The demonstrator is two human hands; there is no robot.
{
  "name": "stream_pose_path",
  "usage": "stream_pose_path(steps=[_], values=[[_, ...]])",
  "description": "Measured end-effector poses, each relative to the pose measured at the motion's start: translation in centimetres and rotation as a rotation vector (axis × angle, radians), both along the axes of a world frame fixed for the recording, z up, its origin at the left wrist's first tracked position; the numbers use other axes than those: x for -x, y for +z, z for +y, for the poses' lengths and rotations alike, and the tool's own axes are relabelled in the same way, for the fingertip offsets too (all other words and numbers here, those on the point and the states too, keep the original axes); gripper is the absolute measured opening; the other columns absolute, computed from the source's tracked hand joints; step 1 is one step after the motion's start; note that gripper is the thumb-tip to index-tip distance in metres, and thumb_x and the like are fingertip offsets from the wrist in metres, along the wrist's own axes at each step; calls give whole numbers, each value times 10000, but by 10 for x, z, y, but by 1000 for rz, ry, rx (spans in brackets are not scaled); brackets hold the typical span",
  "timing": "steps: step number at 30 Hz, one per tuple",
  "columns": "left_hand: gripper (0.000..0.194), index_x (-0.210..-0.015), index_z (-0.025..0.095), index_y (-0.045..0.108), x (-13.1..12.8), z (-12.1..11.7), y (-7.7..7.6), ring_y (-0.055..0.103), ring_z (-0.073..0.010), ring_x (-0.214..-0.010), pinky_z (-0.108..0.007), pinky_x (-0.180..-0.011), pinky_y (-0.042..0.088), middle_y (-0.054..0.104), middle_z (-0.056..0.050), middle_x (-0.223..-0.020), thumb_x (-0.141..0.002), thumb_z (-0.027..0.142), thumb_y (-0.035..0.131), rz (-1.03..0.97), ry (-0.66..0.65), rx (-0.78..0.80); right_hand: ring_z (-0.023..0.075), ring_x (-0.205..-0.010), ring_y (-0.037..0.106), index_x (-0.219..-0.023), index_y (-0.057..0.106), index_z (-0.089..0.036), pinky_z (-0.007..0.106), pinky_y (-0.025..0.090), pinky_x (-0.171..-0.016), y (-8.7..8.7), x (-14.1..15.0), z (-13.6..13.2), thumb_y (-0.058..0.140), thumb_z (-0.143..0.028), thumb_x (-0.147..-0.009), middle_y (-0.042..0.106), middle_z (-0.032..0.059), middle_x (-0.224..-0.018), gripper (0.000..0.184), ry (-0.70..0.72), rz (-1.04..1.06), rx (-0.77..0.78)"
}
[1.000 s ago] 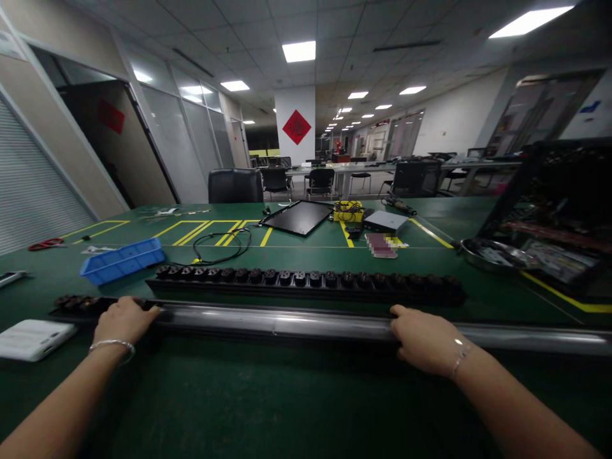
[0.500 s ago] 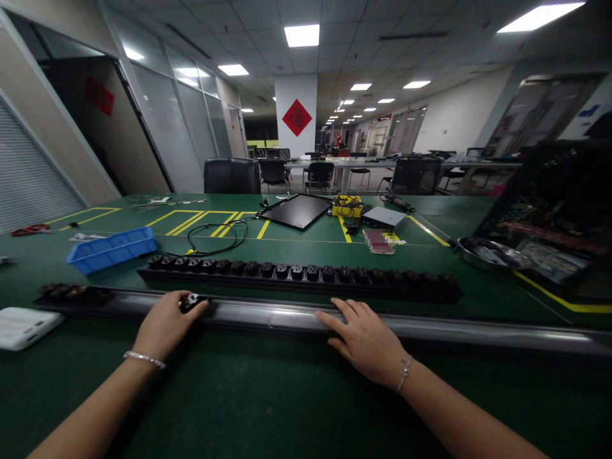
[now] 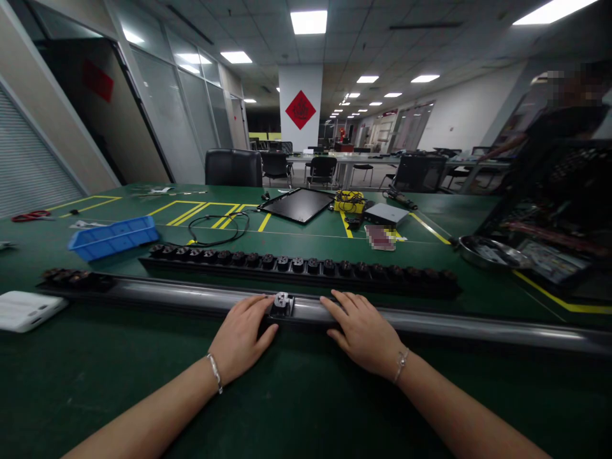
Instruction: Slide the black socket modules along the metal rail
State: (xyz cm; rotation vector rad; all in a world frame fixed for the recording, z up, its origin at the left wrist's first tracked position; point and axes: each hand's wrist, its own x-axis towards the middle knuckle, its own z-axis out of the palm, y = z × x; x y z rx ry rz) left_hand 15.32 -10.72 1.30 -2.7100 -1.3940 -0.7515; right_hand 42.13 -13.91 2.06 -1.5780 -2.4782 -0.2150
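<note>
A long shiny metal rail (image 3: pixel 430 320) lies across the green table in front of me. A small black socket module (image 3: pixel 282 305) sits on the rail near its middle. My left hand (image 3: pixel 241 338) rests on the rail, its thumb and fingers pinched on the module's left side. My right hand (image 3: pixel 361 328) lies flat on the rail just right of the module, fingers stretched out. Behind the rail runs a long black strip of sockets (image 3: pixel 296 266). A few more modules (image 3: pixel 67 277) sit at the rail's left end.
A blue bin (image 3: pixel 112 237), a black cable loop (image 3: pixel 217 233), a dark flat panel (image 3: pixel 296 205), a yellow box (image 3: pixel 348 205) and a metal dish (image 3: pixel 492 253) lie further back. A white device (image 3: pixel 26 310) is at the left. A person stands at the far right.
My left hand slid the socket module rightward along the rail from its left end to the middle. My right hand moved left along the rail to meet it.
</note>
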Motion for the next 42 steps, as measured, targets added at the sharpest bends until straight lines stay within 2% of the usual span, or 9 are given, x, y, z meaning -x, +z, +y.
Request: stream_pose_path(steps=[6,10,12,16,24,28,32,35,42], values=[[473,-1248,197,444,-47,-6,4,393,-238,-1234,-429,-1047,307,559,-69,-1221,-795,307,520,76,-158,-24,259,-1213,346,-1392,304,-163,437,278,-1019,3,2,-1,510,-377,-818,373,119,-1344,646,-9,64,5],[493,-1278,227,419,-74,-9,3,373,-236,-1251,-463,-1069,246,504,-63,-1293,-807,340,514,145,-242,-59,228,-1221,352,-1401,280,-222,422,313,-1001,6,5,-3,466,-342,-843,297,88,-1397,600,9,118,-29],[511,-1297,249,399,-77,-9,1,357,-250,-1262,-493,-1068,230,482,-58,-1314,-810,352,515,174,-245,-78,218,-1213,364,-1358,360,-261,420,322,-991,5,6,-3,429,-330,-875,287,78,-1403,493,13,123,-54],[524,-1303,296,394,-71,-8,-3,323,-301,-1281,-548,-1039,244,363,-76,-1407,-802,355,536,187,-189,-111,204,-1161,414,-1207,529,-245,397,330,-985,1,8,-1,395,-314,-913,424,74,-1302,330,-3,153,-84],[480,-1297,301,402,-70,-8,-5,323,-320,-1275,-556,-1018,269,370,-88,-1402,-831,366,492,212,-163,-108,213,-988,465,-932,665,-202,345,395,-876,14,9,0,438,-249,-889,510,88,-1086,236,-71,171,-162],[486,-1288,302,417,-71,-8,-5,329,-314,-1271,-558,-1011,277,383,-87,-1391,-816,358,518,192,-151,-110,187,-843,472,-932,665,-210,314,408,-785,25,2,-2,455,-187,-853,525,75,-935,226,-148,42,-73],[468,-1281,301,425,-71,-8,-5,332,-320,-1266,-561,-1009,278,381,-88,-1391,-822,348,504,188,-151,-105,199,-851,475,-1057,608,-219,315,406,-757,35,-13,-3,479,-156,-817,527,67,-925,279,-236,-61,15],[433,-1265,296,442,-72,-8,-5,338,-319,-1261,-556,-1010,277,380,-87,-1390,-835,328,481,187,-149,-105,211,-867,494,-1009,605,-210,310,406,-712,44,-28,-3,483,-137,-795,526,69,-925,257,-344,-153,116],[436,-1240,302,465,-72,-9,-3,348,-303,-1253,-538,-1010,284,402,-76,-1374,-810,333,531,197,-126,-123,234,-790,564,-992,557,-169,318,393,-636,62,-82,-3,534,-271,-764,531,93,-942,251,-654,-247,372]])
